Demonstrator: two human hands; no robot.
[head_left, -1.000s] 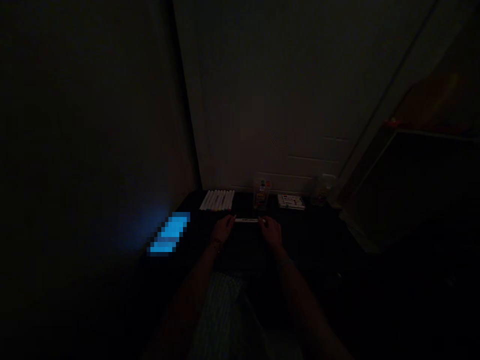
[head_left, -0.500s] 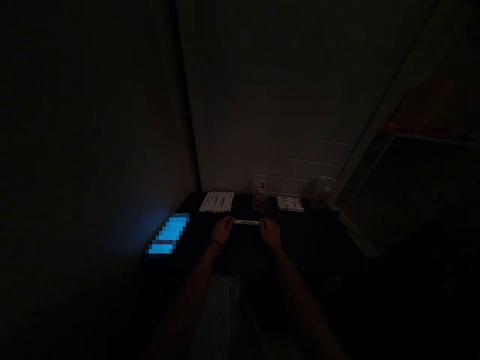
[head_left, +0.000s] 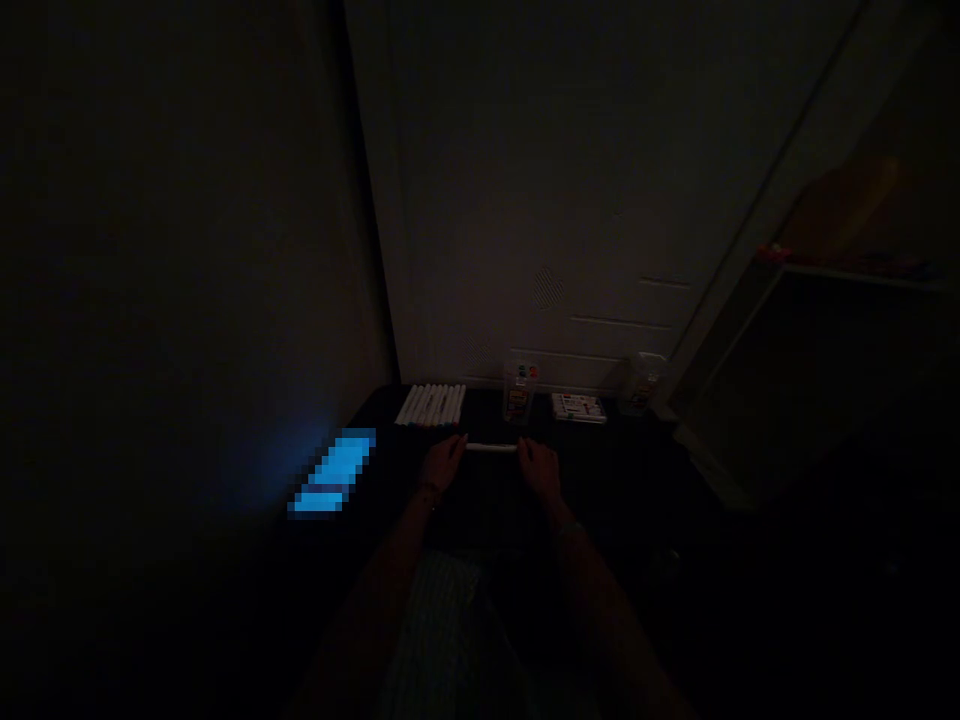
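Note:
The room is very dark. A white marker (head_left: 491, 447) lies crosswise between my hands over a dark table (head_left: 615, 470). My left hand (head_left: 443, 462) pinches its left end and my right hand (head_left: 540, 467) pinches its right end. Both hands have their fingers closed on it. A row of several white markers (head_left: 433, 404) lies side by side at the back left of the table. A small clear container (head_left: 517, 392) with coloured bits stands just behind the held marker.
A glowing blue screen (head_left: 334, 473), blurred, lies at the table's left edge. A flat printed card or pack (head_left: 579, 407) sits at the back right, with another clear container (head_left: 641, 385) beyond it. A wall rises right behind the table. A dark shelf or box (head_left: 825, 380) stands to the right.
The marker has turned in my fingers, and its dark printed side no longer shows. Both hands stay at its ends in about the same place.

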